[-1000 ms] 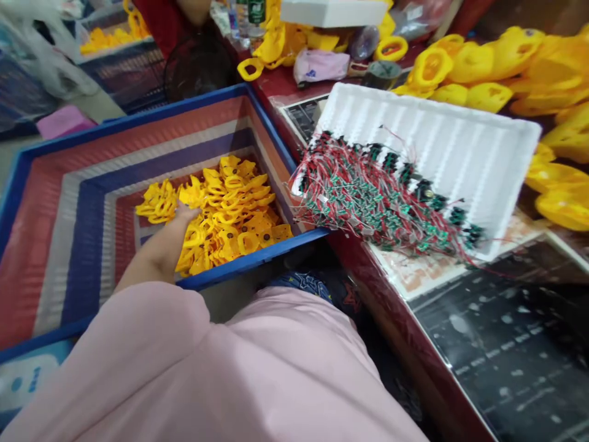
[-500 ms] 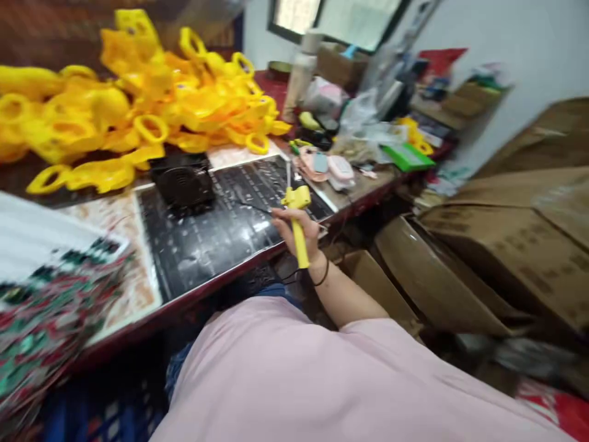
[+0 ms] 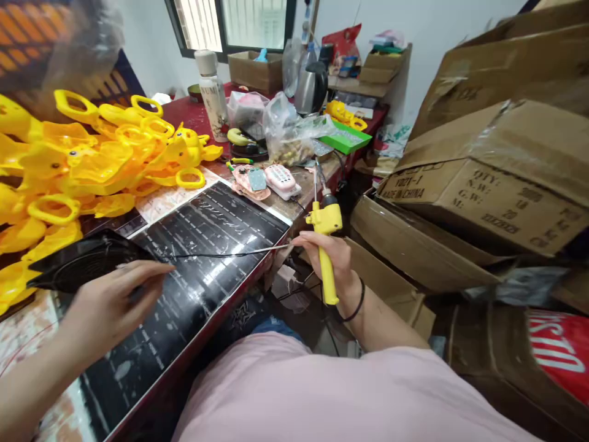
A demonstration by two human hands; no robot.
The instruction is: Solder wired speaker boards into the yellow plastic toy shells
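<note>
My right hand [image 3: 332,258] is closed around the yellow handle of a soldering iron [image 3: 326,242], tip pointing up, just off the table's right edge. From that hand a thin solder wire [image 3: 221,254] runs left across the black mat [image 3: 202,258] to my left hand [image 3: 108,301]. My left hand's fingers are pinched together on the wire's far end, close to a small black fan [image 3: 78,264] lying on the table.
A heap of yellow plastic shells [image 3: 83,159] fills the table's left. At the back stand a white bottle [image 3: 214,92], a kettle [image 3: 313,83], plastic bags, a green tray [image 3: 347,138] and small remotes [image 3: 280,181]. Cardboard boxes [image 3: 488,184] are stacked at the right.
My view swung from the blue crate of yellow parts to the table's right end. My left hand left the crate and now pinches the wire; my right hand lifted the soldering iron.
</note>
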